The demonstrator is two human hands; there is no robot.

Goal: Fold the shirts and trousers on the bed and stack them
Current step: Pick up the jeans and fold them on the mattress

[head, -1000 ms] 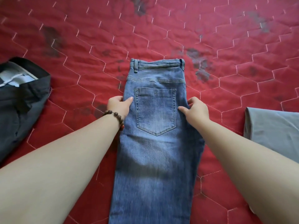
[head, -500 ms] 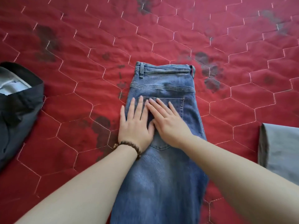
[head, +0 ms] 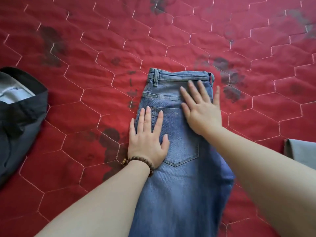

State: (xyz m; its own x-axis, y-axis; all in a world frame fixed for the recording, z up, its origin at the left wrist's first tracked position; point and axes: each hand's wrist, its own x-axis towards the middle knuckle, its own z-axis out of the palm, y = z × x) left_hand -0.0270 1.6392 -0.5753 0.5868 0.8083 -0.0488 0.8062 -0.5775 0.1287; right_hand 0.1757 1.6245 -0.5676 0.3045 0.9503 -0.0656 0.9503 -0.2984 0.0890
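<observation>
A pair of blue jeans [head: 181,177] lies folded lengthwise at the centre of a red quilted bedspread [head: 102,48], back pocket up, its long axis running from 6 o'clock to 12 o'clock with the waistband pointing toward 12 and the legs running out of frame at 6. The left hand [head: 147,142], a beaded bracelet [head: 139,162] at its wrist, presses flat on the denim's 9 o'clock edge beside the pocket, fingers straight and spread. The right hand [head: 201,110] lies flat nearer the waistband on the 3 o'clock side, fingers splayed (the outermost one reaches just past the edge onto the quilt). The bedspread, stitched in pale hexagons and printed with dark faded flowers, fills the frame. A dark garment [head: 18,127] with a pale lining sits at 9 o'clock, well apart from the jeans; a folded grey garment [head: 302,153] shows at the 3 o'clock edge.
</observation>
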